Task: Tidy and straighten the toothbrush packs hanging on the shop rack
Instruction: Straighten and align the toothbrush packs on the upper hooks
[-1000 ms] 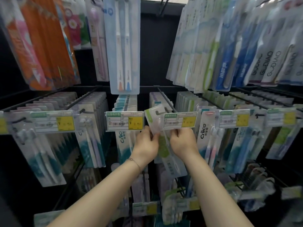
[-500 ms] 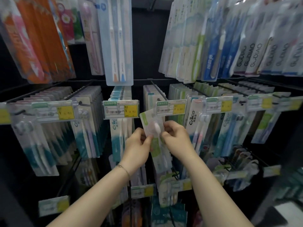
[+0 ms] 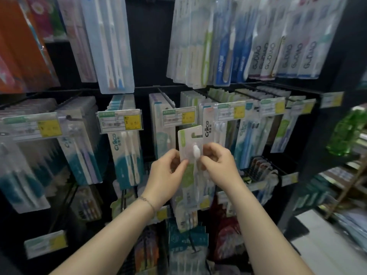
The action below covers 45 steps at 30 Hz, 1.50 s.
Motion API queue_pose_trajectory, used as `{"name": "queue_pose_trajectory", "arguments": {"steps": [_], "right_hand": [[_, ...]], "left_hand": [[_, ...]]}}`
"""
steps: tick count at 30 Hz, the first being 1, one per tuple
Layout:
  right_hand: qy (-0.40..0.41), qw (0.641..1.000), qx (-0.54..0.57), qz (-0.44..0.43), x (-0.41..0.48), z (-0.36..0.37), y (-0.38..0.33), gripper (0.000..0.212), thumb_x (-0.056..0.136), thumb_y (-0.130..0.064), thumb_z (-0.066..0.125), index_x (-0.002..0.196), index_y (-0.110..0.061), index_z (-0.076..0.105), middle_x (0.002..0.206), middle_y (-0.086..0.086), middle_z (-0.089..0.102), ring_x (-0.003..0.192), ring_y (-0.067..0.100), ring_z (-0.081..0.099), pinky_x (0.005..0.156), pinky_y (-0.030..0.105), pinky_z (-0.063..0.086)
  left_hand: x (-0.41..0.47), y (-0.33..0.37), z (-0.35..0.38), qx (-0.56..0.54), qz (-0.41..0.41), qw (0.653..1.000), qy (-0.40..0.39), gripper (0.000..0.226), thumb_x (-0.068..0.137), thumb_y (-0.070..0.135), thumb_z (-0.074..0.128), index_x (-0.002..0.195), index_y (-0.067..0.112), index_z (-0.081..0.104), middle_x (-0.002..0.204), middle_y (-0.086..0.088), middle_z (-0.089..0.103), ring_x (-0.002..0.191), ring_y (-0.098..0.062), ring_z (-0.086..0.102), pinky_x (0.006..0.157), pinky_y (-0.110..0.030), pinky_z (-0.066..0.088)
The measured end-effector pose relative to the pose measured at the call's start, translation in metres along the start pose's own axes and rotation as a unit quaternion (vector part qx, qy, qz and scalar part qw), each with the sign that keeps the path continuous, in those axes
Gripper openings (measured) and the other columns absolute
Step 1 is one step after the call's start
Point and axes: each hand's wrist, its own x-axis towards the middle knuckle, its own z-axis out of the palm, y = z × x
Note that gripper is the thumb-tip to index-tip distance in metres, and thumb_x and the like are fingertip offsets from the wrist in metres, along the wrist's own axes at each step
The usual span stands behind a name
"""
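Pack (image 3: 183,140) between left hand (image 3: 166,174), right hand (image 3: 218,165)

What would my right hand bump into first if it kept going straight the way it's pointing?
Besides the green-and-white pack it pinches, your right hand would likely meet the Cnice pack hanging right behind it; depth is unclear.

Green bottles (image 3: 344,133) far right; price tags (image 3: 121,122) in row
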Motion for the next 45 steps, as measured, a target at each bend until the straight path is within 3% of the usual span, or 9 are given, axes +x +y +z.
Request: {"name": "queue_pose_trajectory", "arguments": {"steps": [3,8,14,18,22,31,36,40,45], "right_hand": [[-0.005,1.0,-0.011,-0.011,0.002,-0.021,0.01,0.015,0.088,-0.009,0.062,0.091,-0.024,0.067,0.086,0.0,0.069,0.081,0.022,0.067,0.078,0.045,0.058],[-0.039,0.999,-0.021,-0.021,0.018,-0.062,0.035,0.01,0.091,-0.014,0.063,0.097,-0.021,0.067,0.091,0.005,0.071,0.086,0.026,0.069,0.079,0.049,0.058],[-0.07,0.998,0.001,0.005,0.041,-0.112,0.061,0.02,0.094,-0.001,0.06,0.093,-0.02,0.066,0.085,0.002,0.071,0.079,0.015,0.07,0.066,0.026,0.057],[-0.08,0.997,0.007,-0.002,0.061,-0.141,0.074,0.018,0.094,-0.002,0.061,0.091,-0.018,0.067,0.076,-0.001,0.07,0.069,0.017,0.067,0.065,0.031,0.057],[-0.08,0.997,0.018,-0.012,0.079,-0.159,0.077,0.016,0.094,-0.004,0.062,0.093,-0.019,0.068,0.073,-0.003,0.069,0.065,0.013,0.064,0.064,0.027,0.054],[-0.042,0.996,0.06,-0.054,0.096,-0.179,0.07,0.02,0.09,-0.008,0.069,0.083,-0.027,0.069,0.072,-0.005,0.069,0.064,0.007,0.063,0.061,0.025,0.052],[-0.031,0.996,0.066,-0.05,0.1,-0.184,0.065,0.024,0.086,-0.007,0.074,0.074,-0.027,0.069,0.066,-0.008,0.07,0.061,0.009,0.064,0.064,0.031,0.056],[-0.002,0.997,0.056,-0.059,0.104,-0.187,0.068,0.012,0.082,-0.011,0.078,0.081,-0.021,0.071,0.075,0.002,0.072,0.068,0.015,0.067,0.067,0.035,0.059],[0.004,0.997,0.054,-0.055,0.106,-0.188,0.068,0.015,0.082,-0.011,0.078,0.078,-0.024,0.071,0.074,-0.001,0.071,0.068,0.012,0.066,0.064,0.029,0.056]], "left_hand": [[0.005,0.006,0.014,0.007,0.022,1.0,-0.019,0.021,0.096,0.029,0.062,0.082,0.013,0.058,0.073,-0.005,0.062,0.069,-0.019,0.06,0.066,-0.044,0.054],[0.018,0.021,0.046,0.024,0.039,0.998,-0.032,0.016,0.095,0.031,0.062,0.086,0.018,0.061,0.075,0.002,0.065,0.07,-0.011,0.062,0.065,-0.034,0.055],[0.04,0.035,0.097,0.07,0.046,0.995,-0.044,0.023,0.095,0.03,0.063,0.081,0.014,0.055,0.068,0.001,0.06,0.063,-0.012,0.057,0.061,-0.034,0.051],[0.057,0.047,0.127,0.07,0.033,0.996,-0.05,0.023,0.096,0.029,0.062,0.08,0.015,0.053,0.068,0.001,0.06,0.063,-0.012,0.057,0.061,-0.031,0.049],[0.07,0.056,0.145,0.056,0.017,0.998,-0.036,0.02,0.097,0.03,0.061,0.082,0.017,0.055,0.068,0.006,0.061,0.067,-0.006,0.058,0.059,-0.018,0.047],[0.087,0.065,0.164,0.032,-0.003,0.999,-0.006,0.023,0.097,0.038,0.057,0.095,0.016,0.059,0.086,-0.001,0.07,0.082,-0.016,0.067,0.076,-0.046,0.057],[0.091,0.069,0.169,-0.005,-0.019,1.0,-0.006,0.01,0.097,0.037,0.058,0.1,0.027,0.061,0.091,0.005,0.072,0.086,-0.012,0.069,0.078,-0.044,0.06],[0.093,0.071,0.17,-0.025,-0.019,0.999,-0.017,0.011,0.098,0.034,0.059,0.106,0.026,0.062,0.093,0.006,0.073,0.085,-0.008,0.07,0.078,-0.041,0.06],[0.093,0.071,0.172,-0.047,-0.022,0.998,-0.025,0.014,0.097,0.036,0.058,0.109,0.029,0.062,0.096,0.007,0.074,0.088,-0.009,0.071,0.081,-0.044,0.06]]}}
